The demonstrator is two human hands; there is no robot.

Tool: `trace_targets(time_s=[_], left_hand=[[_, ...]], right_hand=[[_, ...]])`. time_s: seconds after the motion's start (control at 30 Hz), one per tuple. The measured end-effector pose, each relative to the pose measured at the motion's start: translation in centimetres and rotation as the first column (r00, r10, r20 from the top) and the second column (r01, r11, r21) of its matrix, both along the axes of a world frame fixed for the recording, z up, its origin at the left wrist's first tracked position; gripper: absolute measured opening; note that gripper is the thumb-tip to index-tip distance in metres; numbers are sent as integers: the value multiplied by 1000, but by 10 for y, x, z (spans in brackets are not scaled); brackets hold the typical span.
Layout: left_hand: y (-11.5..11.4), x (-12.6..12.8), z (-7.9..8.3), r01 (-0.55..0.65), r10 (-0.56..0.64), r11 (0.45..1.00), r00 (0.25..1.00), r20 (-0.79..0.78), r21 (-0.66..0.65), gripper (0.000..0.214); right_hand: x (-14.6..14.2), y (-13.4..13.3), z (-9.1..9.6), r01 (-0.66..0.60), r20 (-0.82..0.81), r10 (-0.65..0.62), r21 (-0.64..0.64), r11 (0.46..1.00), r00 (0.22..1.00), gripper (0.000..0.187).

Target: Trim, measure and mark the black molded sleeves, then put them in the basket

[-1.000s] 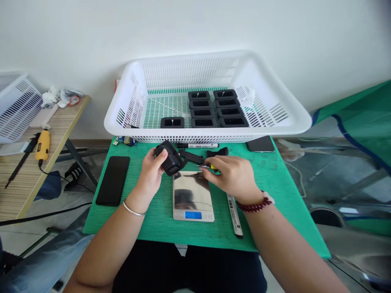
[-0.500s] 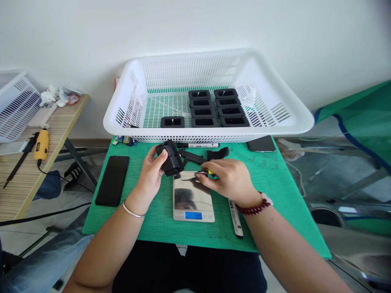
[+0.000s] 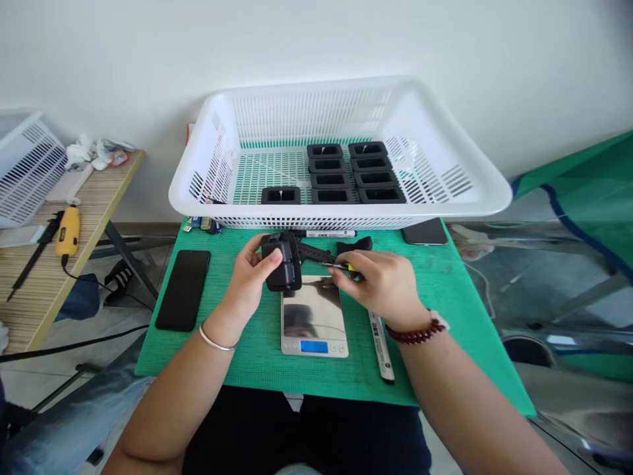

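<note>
My left hand point(image 3: 250, 274) is closed around a hollow black molded piece point(image 3: 283, 264), holding it above the upper left corner of a small digital scale point(image 3: 314, 316). The piece is tilted with its rim facing right. In my right hand point(image 3: 380, 287) is a thin-bladed knife with a yellow handle point(image 3: 351, 268); fingers cover most of it. Its tip points left toward the black piece, with a gap between them. The scale has a mirror-like plate and a lit blue display, and nothing rests on it.
A white plastic basket point(image 3: 341, 214) stands behind, holding several black rectangular pieces point(image 3: 332, 196). On the green mat point(image 3: 257, 356) lie a phone point(image 3: 182, 290), a marker point(image 3: 380, 349), a second marker point(image 3: 330, 233) and a black caliper point(image 3: 316, 253). A yellow rotary tool point(image 3: 68, 231) lies on the left table.
The black piece has turned in my left hand and moved slightly right and down. My right hand has shifted a little to the right, still with the knife.
</note>
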State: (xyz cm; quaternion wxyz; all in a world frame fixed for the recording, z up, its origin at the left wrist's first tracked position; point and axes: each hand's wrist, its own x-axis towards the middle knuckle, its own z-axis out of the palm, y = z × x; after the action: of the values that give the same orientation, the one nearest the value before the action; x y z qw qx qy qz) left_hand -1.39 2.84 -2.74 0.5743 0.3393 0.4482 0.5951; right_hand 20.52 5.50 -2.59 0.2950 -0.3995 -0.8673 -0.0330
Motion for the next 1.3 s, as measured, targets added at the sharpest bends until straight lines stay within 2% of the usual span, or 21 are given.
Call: trace_targets(time_s=[0.1, 0.17, 0.3, 0.43, 0.6, 0.67, 0.77, 0.87, 1.07, 1.3], left_hand=[[3, 0, 1, -62, 62, 997, 998, 1, -34, 44], [3, 0, 2, -68, 68, 997, 998, 4, -45, 44], [2, 1, 3, -44, 44, 998, 999, 9, -39, 43], [2, 1, 3, -20, 20, 999, 1000, -14, 31, 45], [-3, 0, -1, 101, -94, 993, 989, -118, 56, 41], [-5, 1, -3, 167, -160, 985, 975, -154, 38, 39], [-8, 3, -2, 188, -182, 982, 972, -148, 31, 37], [-6, 4, 1, 123, -121, 992, 986, -113, 11, 37], [0, 3, 1, -90, 90, 995, 996, -22, -35, 40], [1, 3, -5, -163, 161, 986, 986, -50, -46, 42]], right_hand=[[-6, -4, 1, -128, 23, 129, -30, 991, 991, 34], [-9, -6, 0, -172, 39, 173, -36, 984, 984, 34], [-10, -5, -3, -163, 45, 165, -46, 986, 985, 34], [-9, -6, -1, -171, 50, 173, -41, 984, 984, 33], [-8, -8, 1, -90, 34, 91, -27, 996, 995, 32], [-6, -5, 0, -25, 21, 25, -14, 1000, 999, 30], [-1, 0, -2, 89, -30, -88, 15, 996, 996, 27], [2, 2, -1, 97, -85, -95, 21, 995, 992, 25], [-7, -6, 0, -187, -36, 186, -43, 981, 982, 29], [-11, -9, -3, -205, 27, 207, -59, 977, 978, 31]])
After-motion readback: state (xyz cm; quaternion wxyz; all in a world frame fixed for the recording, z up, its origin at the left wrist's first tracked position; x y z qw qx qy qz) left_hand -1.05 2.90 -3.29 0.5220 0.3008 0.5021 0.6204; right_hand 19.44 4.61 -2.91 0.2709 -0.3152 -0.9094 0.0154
